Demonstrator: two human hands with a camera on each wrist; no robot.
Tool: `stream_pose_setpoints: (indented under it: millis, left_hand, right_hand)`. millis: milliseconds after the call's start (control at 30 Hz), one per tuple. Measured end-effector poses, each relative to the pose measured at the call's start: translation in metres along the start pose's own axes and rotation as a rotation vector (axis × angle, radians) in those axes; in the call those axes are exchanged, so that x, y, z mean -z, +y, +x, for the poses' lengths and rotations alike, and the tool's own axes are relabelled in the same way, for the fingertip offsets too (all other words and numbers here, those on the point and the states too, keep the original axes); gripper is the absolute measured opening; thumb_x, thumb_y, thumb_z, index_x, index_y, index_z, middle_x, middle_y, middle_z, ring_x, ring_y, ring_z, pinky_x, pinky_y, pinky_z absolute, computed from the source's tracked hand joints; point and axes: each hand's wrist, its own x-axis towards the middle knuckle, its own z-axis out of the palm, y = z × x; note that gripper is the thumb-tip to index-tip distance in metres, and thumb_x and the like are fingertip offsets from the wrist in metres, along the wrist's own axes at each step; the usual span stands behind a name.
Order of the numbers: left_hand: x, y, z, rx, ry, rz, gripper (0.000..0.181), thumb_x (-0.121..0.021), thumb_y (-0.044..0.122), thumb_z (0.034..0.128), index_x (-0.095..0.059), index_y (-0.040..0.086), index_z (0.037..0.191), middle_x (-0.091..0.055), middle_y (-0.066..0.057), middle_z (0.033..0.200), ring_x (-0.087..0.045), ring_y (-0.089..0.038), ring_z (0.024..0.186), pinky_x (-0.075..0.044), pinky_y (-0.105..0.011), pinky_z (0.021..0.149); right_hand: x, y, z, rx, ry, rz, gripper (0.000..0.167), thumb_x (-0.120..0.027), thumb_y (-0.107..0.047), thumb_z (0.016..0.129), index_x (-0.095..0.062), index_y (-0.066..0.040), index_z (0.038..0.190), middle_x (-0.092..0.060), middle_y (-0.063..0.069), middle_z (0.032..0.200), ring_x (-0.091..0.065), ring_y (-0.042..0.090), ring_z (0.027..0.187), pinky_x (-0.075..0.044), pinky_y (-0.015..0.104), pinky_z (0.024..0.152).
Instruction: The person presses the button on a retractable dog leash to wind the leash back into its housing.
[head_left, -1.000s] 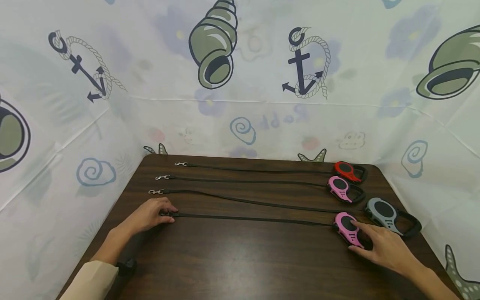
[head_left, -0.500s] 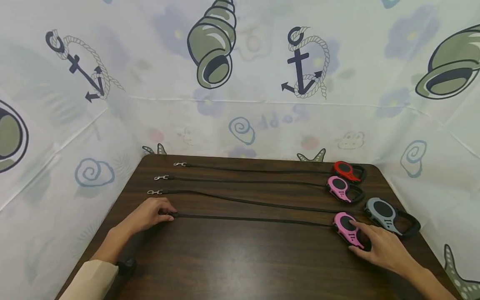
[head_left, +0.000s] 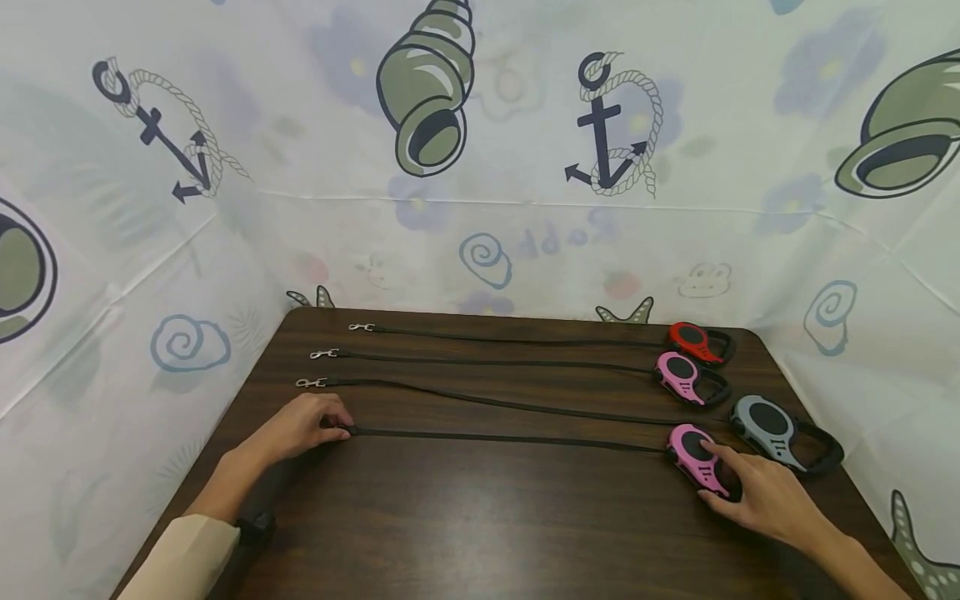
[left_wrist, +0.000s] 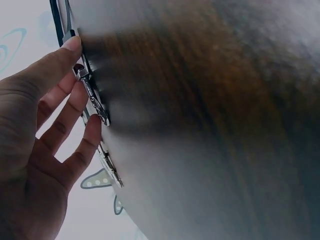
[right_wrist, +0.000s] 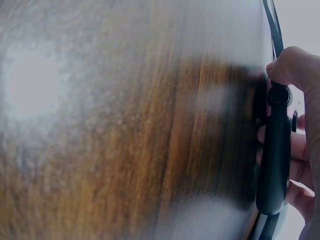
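Nearest on the brown table lies a pink retractable dog leash, its black strap drawn out straight to the left. At the strap's far end my left hand pinches it between thumb and fingers. In the left wrist view, the metal snap hook hangs beside the other fingers of that left hand. On the casing, my right hand grips from the right side, thumb at the near edge and fingers over the top. The right wrist view shows the leash's black handle within that hand.
Behind lie three more leashes with straps drawn out leftward: a grey one close to the right hand, a second pink one and a red one. Their snap hooks line the left of the table. A printed cloth surrounds it.
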Motion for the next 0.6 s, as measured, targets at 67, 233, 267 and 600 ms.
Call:
stream_pose_setpoints:
  millis: [67,233,267,600]
  left_hand:
    - [0.0008,-0.0004,0.0012,0.014,-0.014,-0.005,0.016,-0.091,0.01,0.0824,-0.079,0.018,0.09,-0.071,0.009,0.089,-0.066,-0.009,0.08,-0.054,-0.034,0.069]
    - [0.0007,-0.0023,0.003,0.043,-0.032,-0.032,0.018,-0.09,0.01,0.083,-0.076,0.019,0.088,-0.071,0.009,0.09,-0.065,-0.006,0.081,-0.055,-0.034,0.071]
    - [0.0005,-0.0026,0.0032,0.049,-0.036,-0.038,0.018,-0.09,0.01,0.083,-0.076,0.019,0.088,-0.071,0.009,0.09,-0.065,-0.006,0.082,-0.055,-0.034,0.072]
    - [0.0,-0.0069,0.0045,0.12,-0.086,-0.22,0.011,-0.087,0.012,0.0881,-0.076,0.016,0.089,-0.071,0.016,0.083,-0.06,0.0,0.076,-0.053,-0.029,0.069]
  right_hand:
    - [0.0007,-0.0007,0.0002,-0.009,-0.013,0.001,0.074,-0.096,-0.042,0.07,-0.07,-0.007,0.131,-0.046,-0.014,0.069,-0.038,0.001,0.062,-0.038,0.026,0.055]
    - [0.0043,-0.0028,0.0012,-0.04,-0.072,0.035,0.073,-0.095,-0.038,0.074,-0.069,-0.005,0.133,-0.04,-0.012,0.067,-0.036,0.002,0.061,-0.034,0.025,0.057]
    - [0.0048,-0.0031,0.0013,-0.045,-0.083,0.043,0.073,-0.094,-0.037,0.074,-0.069,-0.004,0.134,-0.039,-0.012,0.066,-0.036,0.003,0.061,-0.034,0.026,0.057]
    - [0.0002,-0.0024,-0.0024,0.016,-0.01,0.075,0.071,-0.094,-0.027,0.072,-0.068,-0.003,0.134,-0.031,-0.014,0.066,-0.029,-0.001,0.06,-0.029,0.024,0.057]
